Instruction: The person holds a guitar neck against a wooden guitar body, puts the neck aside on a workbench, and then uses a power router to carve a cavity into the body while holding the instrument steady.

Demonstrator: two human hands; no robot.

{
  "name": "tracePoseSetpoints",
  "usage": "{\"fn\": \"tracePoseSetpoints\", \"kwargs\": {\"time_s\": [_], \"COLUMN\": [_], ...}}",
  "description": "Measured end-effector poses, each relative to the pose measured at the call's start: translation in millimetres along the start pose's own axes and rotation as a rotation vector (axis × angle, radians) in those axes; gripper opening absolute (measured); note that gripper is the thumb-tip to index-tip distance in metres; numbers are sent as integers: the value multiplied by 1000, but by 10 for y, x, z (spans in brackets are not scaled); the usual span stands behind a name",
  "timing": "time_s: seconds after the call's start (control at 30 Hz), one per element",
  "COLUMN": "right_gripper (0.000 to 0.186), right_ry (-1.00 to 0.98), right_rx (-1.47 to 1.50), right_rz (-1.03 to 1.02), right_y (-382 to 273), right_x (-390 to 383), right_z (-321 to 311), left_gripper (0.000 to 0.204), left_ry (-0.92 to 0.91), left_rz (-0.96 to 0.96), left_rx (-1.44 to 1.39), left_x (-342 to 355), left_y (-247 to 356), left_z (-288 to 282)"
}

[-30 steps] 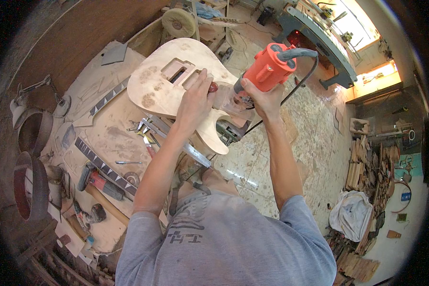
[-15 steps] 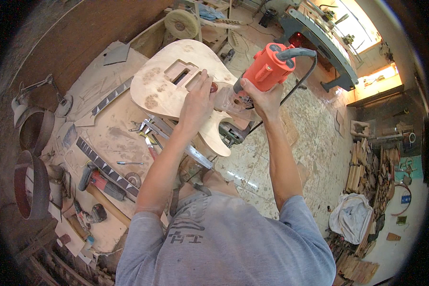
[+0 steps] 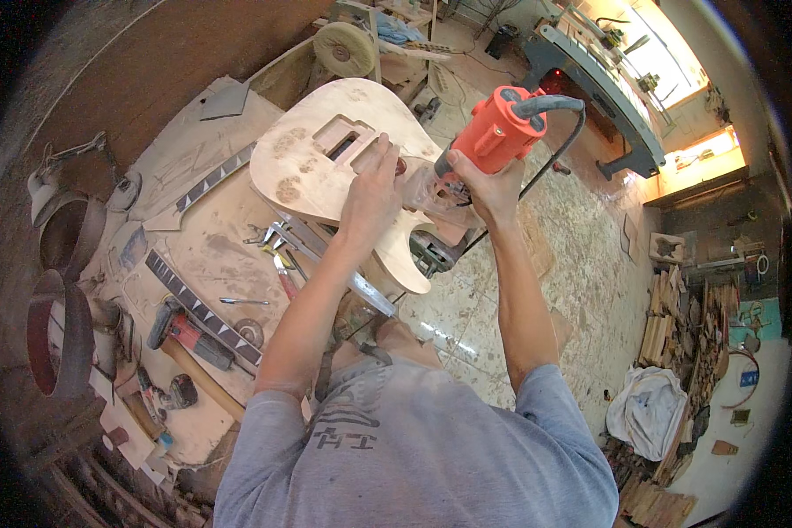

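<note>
A pale, unpainted wooden electric guitar body (image 3: pixel 326 176) lay face up, its rounded end toward the upper left and one curved horn pointing down toward the person; brown burl-like blotches marked its top, and a rectangular recess with a dark slot was cut near its middle; an orange-red, cylindrical power router (image 3: pixel 499 132) stood at the body's right end, its top toward the upper right, with a thick dark cable (image 3: pixel 556 158) looping from it; its clear base plate (image 3: pixel 421 192) overlapped the wood, a glossy dark-red knob (image 3: pixel 401 165) at the left.
</note>
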State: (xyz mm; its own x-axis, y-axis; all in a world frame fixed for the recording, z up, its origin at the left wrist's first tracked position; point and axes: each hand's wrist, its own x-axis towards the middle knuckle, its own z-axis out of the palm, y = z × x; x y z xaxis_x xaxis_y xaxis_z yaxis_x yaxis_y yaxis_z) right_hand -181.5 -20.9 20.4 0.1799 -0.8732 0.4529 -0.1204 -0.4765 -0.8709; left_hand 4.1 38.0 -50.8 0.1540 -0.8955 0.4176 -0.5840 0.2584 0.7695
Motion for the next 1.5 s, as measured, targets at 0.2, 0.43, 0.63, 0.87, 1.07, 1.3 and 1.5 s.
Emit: {"fn": "tracePoseSetpoints", "kwargs": {"time_s": [0.2, 0.43, 0.63, 0.87, 1.07, 1.3, 1.5], "right_gripper": [75, 67, 65, 63, 61, 62, 69], "right_ry": [-9, 40, 33, 49, 23, 24, 30], "right_rx": [10, 4, 18, -51, -43, 20, 106], "right_rz": [-58, -14, -5, -54, 18, -49, -69], "right_y": [-28, 9, -38, -3, -28, -54, -150], "right_x": [12, -3, -7, -6, -35, -51, -74], "right_z": [10, 15, 45, 41, 43, 83, 154], "left_gripper": [47, 47, 46, 43, 43, 45, 46], "left_ry": [25, 50, 49, 77, 45, 102, 164], "left_rz": [1, 30, 8, 24, -9, 28, 89], "left_rx": [33, 95, 84, 89, 69, 94, 118], "left_x": [-14, -55, -67, -91, -94, -148, -173], "left_y": [-35, 51, 41, 69, 57, 58, 19], "left_z": [24, 11, 18, 5, -5, 2, -1]}}
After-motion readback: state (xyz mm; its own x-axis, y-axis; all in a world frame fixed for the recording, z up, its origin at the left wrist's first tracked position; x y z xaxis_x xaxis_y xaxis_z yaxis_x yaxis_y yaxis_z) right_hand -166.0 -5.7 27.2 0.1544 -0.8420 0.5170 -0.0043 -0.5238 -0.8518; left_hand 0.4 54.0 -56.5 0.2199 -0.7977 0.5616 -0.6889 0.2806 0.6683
